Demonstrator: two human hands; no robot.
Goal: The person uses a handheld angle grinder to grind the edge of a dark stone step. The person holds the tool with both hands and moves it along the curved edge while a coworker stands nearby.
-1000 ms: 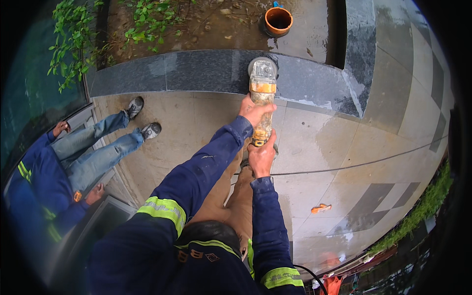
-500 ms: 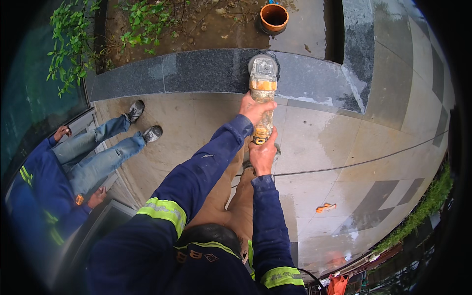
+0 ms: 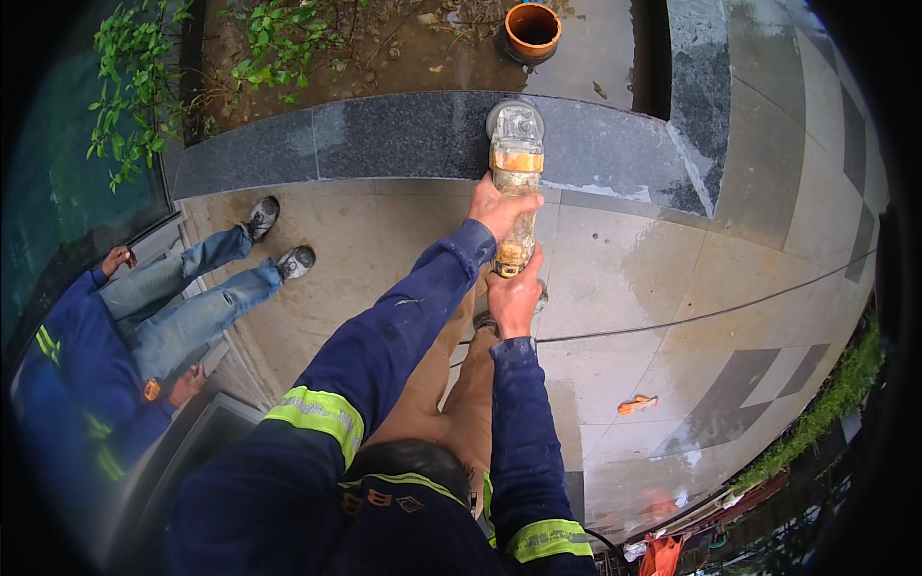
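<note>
My left hand (image 3: 499, 206) is closed around the middle of a dusty, mud-splattered yellow angle grinder (image 3: 516, 154), and my right hand (image 3: 514, 288) grips its rear end. The grinder's round disc head rests on or just over a dark granite curb (image 3: 403, 134), below an orange pipe (image 3: 531, 34) standing in muddy water. The disc's underside is hidden, so I cannot tell whether it touches the stone.
A co-worker (image 3: 125, 326) in navy jacket and jeans sits at the left beside a glass wall (image 3: 58, 182). Leafy plants (image 3: 134, 106) overhang the curb. A dark cable (image 3: 701, 312) crosses the paving tiles (image 3: 605, 259); an orange glove-like item (image 3: 636, 404) lies right of me.
The scene has shifted slightly in view, with the grinder and both hands a little higher in the picture. Both hands keep the same grip.
</note>
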